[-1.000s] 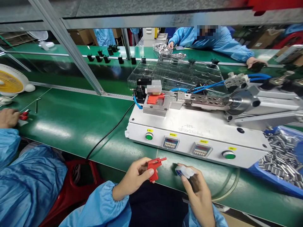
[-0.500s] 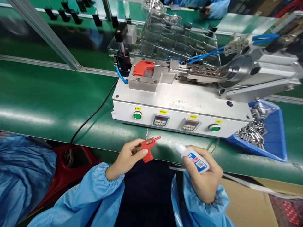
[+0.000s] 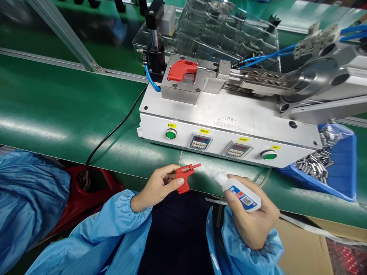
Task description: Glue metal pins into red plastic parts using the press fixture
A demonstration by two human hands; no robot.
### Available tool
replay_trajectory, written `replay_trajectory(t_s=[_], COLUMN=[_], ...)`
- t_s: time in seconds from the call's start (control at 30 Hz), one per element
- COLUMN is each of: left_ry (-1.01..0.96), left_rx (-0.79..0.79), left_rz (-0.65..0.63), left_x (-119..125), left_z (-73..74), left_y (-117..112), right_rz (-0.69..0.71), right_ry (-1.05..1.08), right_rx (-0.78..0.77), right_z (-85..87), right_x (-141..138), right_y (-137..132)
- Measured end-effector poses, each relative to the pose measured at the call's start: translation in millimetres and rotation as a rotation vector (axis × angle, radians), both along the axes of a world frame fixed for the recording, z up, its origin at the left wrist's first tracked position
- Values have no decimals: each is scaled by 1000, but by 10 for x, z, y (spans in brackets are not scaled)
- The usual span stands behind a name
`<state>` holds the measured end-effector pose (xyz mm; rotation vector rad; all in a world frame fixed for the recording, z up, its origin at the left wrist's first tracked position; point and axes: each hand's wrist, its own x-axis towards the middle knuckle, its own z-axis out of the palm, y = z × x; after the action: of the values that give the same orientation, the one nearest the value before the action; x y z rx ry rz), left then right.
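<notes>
Left hand (image 3: 159, 187) pinched a red part (image 3: 186, 177), likely light and stiff, best held by its handle (image 3: 184, 187); at four o'clock, right hand (image 3: 254, 218) gripped a probably squeezable bottle (image 3: 241, 195).

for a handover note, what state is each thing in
Left hand, holding a red part
Red part, held, thin end pointing rightward
Right hand, closed around a bottle
Bottle, tilted, nozzle toward the red part but apart
Second red part, lying in the metal block
Blue bin, partly filled with metal pieces
Green buttons, pressed or not: cannot tell
</notes>
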<state>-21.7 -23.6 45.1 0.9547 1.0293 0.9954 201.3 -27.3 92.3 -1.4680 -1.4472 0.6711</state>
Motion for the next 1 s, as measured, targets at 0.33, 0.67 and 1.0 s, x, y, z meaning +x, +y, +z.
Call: replay_trajectory(t_s=[0.33, 0.67, 1.0], left_ry=[126, 98, 71], left_rx=[32, 14, 30], left_rz=[-46, -77, -15], left_x=[-10, -21, -112], left_z=[-63, -88, -42], left_y=[-34, -40, 60], right_rz=[-31, 15, 155], right_ry=[-126, -120, 296], right_rx=[22, 56, -265], right_z=[71, -51, -565], right_x=[-85, -50, 163], right_y=[49, 74, 47])
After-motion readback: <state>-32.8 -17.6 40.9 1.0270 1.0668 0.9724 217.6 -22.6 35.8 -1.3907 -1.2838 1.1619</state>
